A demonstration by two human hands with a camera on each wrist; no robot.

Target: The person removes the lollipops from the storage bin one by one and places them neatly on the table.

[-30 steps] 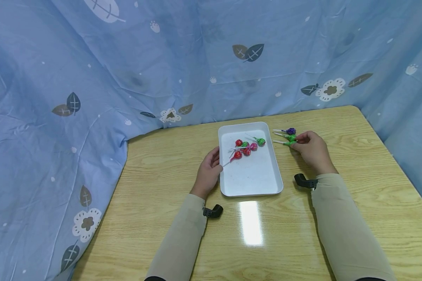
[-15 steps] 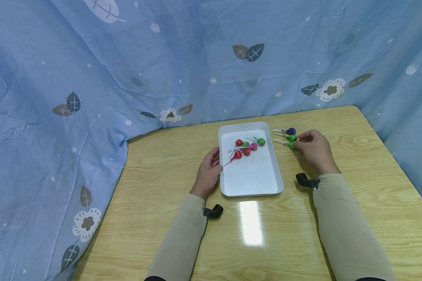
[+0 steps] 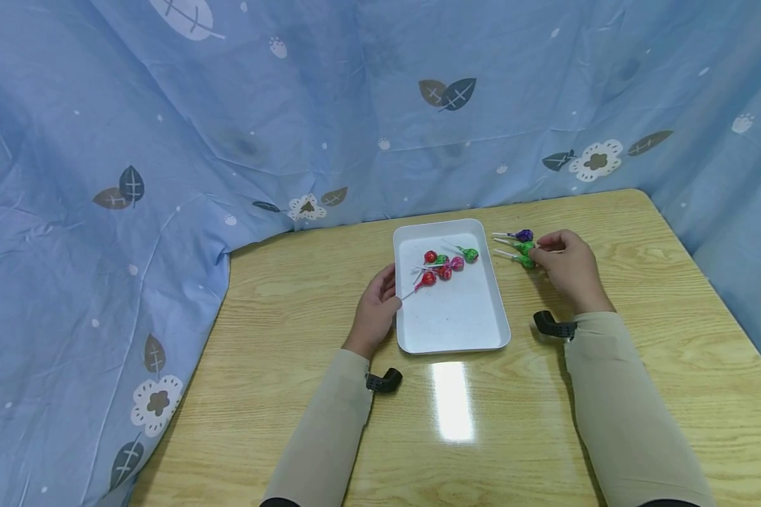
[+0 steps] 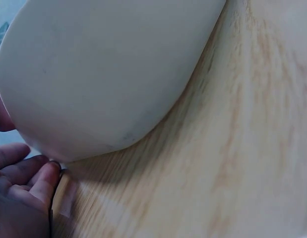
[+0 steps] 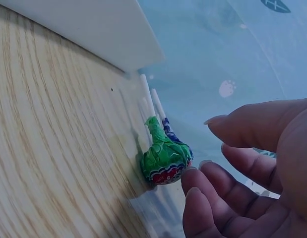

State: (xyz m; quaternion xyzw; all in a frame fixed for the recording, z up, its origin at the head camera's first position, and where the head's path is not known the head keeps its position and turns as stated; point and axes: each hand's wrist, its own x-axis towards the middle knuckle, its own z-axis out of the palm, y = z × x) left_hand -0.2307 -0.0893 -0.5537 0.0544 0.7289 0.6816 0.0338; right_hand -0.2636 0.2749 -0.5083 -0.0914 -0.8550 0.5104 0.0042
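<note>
Lollipops (image 3: 525, 261), wrapped: three in a stacked row on the table (image 3: 292, 317), at 2 o'clock of the white tray (image 3: 453, 320); six more inside the tray. Clock centred on the tray, head view.

Arms: beige sleeves (image 3: 332, 429) come in from 7 o'clock (left) and between 4 and 5 (right). Left hand (image 3: 375, 308) at 9 o'clock, thumb over the tray rim, fingers against the outer wall: holding the tray edge. Right hand (image 3: 568, 271) at 3 o'clock, reaching toward 9; thumb and fingers parted by a moderate gap, fingertips just beside a green candy head; contact cannot be told.

Orientation: loose row lies flat, long axes roughly 9-to-3, sticks toward 9, heads toward 3. Order, far to near: purple, green, green. In the tray, sticks vary: red lollipop (image 3: 428, 279) points to 8, green lollipop (image 3: 471, 255) to 10, pink lollipop (image 3: 458, 264) to 9.

Materials: blue cloth (image 3: 323, 105) behind, creased, leaf and flower prints. Table pale, wood-grained, glossy. Tray smooth, oblong, round-cornered. Wrappers crinkled, gathered at the neck; round heads, thin white sticks.
</note>
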